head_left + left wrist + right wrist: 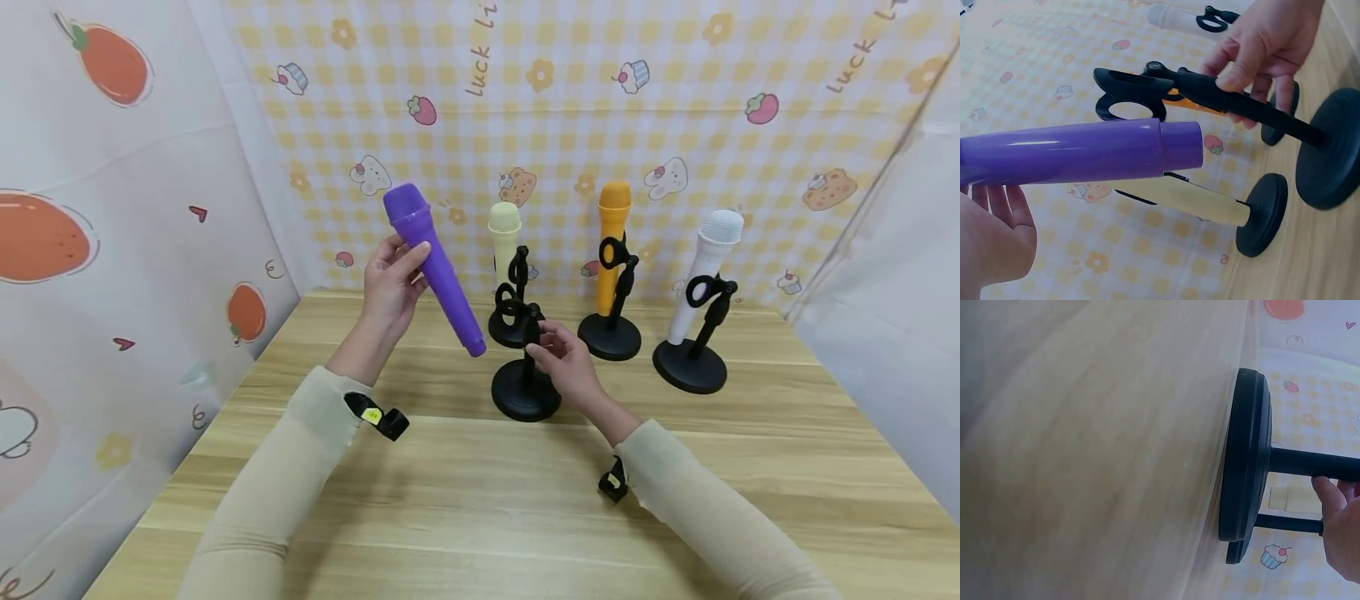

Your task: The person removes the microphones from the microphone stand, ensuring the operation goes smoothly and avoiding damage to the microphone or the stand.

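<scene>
The left hand point(390, 287) grasps with its fingers a glossy purple microphone point(444, 279), tilted in the air above the wood-grain table point(480, 517); the right hand point(567, 364) pinches a black round-based stand point(525, 398), midway between the left and right edges.

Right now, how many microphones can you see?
4. The purple microphone is in the left hand; the pale yellow microphone, orange microphone and white microphone sit in black stands, left to right, farther back.

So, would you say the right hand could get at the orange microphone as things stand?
Probably not without letting go first: the right hand grips the front black stand, though the orange microphone has only its own stand partly in front.
</scene>
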Demonstrator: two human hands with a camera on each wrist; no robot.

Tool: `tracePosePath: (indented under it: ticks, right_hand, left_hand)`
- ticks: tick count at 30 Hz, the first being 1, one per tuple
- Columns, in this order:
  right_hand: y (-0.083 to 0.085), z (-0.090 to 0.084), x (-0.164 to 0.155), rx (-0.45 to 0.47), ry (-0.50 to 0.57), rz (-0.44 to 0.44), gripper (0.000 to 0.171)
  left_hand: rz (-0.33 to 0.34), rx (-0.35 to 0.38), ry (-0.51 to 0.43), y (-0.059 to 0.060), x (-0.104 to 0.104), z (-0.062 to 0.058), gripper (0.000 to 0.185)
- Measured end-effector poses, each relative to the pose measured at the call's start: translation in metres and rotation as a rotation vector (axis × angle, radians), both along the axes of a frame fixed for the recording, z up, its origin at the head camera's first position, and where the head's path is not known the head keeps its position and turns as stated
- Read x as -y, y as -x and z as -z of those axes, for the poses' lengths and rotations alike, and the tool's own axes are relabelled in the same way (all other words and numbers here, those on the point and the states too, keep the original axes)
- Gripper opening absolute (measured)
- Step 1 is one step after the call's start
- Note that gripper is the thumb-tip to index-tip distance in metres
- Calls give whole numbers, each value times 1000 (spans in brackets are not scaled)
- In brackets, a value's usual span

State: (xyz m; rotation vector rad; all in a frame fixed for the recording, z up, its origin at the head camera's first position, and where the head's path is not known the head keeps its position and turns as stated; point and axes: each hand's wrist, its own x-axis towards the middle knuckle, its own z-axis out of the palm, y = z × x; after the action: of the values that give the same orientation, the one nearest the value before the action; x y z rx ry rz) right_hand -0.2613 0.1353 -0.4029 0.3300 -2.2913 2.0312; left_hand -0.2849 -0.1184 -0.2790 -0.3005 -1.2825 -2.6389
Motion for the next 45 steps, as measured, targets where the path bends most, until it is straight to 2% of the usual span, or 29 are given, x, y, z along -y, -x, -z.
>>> tracePosePath:
  ticks: [13, 29, 38, 45]
  right_hand:
    - [-1, 0, 2, -10, -12, -3, 44]
    - [-2, 1, 2, 1, 6, 6, 43]
    - [-1, -2, 2, 1, 22, 7, 43]
    - [1, -4, 4, 3, 25, 13, 44]
  left_hand:
    - [7, 59, 90, -4, 5, 10, 17]
    - [19, 132, 156, -11, 13, 15, 18]
    - [3, 173, 213, -16, 22, 21, 13]
    - [-9, 210, 276, -18, 28, 25, 16]
